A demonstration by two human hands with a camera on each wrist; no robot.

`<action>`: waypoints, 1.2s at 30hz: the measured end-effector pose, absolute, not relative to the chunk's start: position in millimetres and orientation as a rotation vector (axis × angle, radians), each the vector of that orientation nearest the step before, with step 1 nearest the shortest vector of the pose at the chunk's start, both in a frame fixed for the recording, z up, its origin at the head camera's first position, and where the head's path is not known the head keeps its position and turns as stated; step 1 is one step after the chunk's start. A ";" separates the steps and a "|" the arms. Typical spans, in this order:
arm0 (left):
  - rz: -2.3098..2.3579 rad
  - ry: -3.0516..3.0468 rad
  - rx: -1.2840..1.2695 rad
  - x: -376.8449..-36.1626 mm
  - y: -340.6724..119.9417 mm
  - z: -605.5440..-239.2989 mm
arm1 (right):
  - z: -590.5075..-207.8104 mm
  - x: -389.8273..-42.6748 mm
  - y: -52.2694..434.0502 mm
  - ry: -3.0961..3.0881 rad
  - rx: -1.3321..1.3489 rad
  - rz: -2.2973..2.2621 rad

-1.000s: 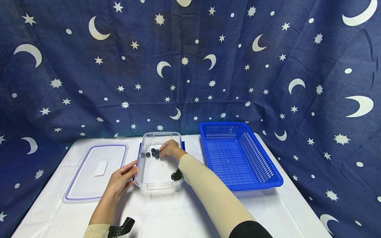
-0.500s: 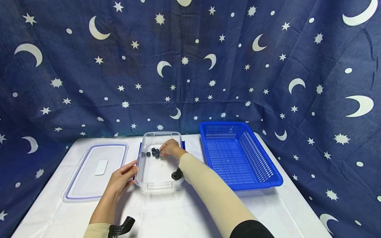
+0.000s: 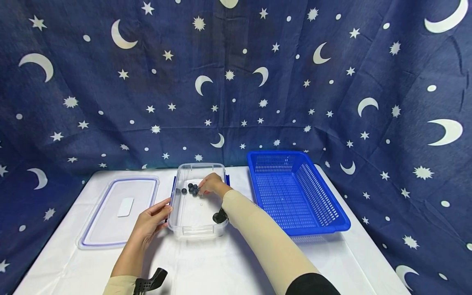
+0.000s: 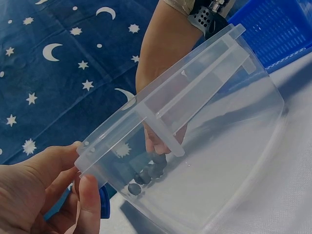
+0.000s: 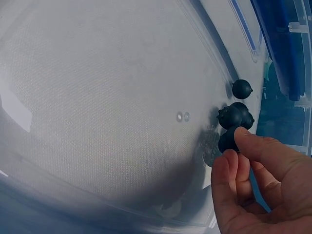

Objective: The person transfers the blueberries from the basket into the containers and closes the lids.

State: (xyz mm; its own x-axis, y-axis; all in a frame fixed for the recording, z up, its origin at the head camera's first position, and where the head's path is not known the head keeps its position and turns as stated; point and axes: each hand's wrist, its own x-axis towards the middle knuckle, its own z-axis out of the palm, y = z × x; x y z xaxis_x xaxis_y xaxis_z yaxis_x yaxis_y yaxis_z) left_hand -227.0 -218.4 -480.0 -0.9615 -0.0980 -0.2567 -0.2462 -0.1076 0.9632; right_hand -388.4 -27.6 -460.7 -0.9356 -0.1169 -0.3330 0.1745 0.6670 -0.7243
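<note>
A clear plastic food container (image 3: 197,230) with blue side clips stands open-topped on the white table. My left hand (image 3: 149,221) grips its left rim, with the thumb on one side of the wall and the fingers on the other in the left wrist view. My right hand (image 3: 211,184) reaches down inside the container. Between thumb and fingertips it pinches a dark blueberry (image 5: 228,141), low over the container floor. Several more blueberries lie clustered right beside those fingertips, and a single blueberry (image 3: 184,191) sits a little to their left.
The container's clear lid (image 3: 107,223), edged with a blue-purple seal and bearing a white label (image 3: 125,207), lies flat at the left. On the right stands a blue perforated plastic basket (image 3: 284,196). A dark blue curtain (image 3: 236,102) with moons and stars hangs behind the table.
</note>
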 end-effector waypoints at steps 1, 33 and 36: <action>2.230 2.028 -0.394 -226.8 -218.2 -480.1 | -460.9 -388.3 -27.5 2.530 0.051 -1.153; 2.242 2.038 -0.386 -226.0 -215.7 -481.2 | -394.8 -392.1 31.4 2.749 -0.173 -1.192; 2.251 2.035 -0.388 -226.0 -216.3 -481.3 | -397.7 -395.5 41.7 2.798 -0.112 -1.163</action>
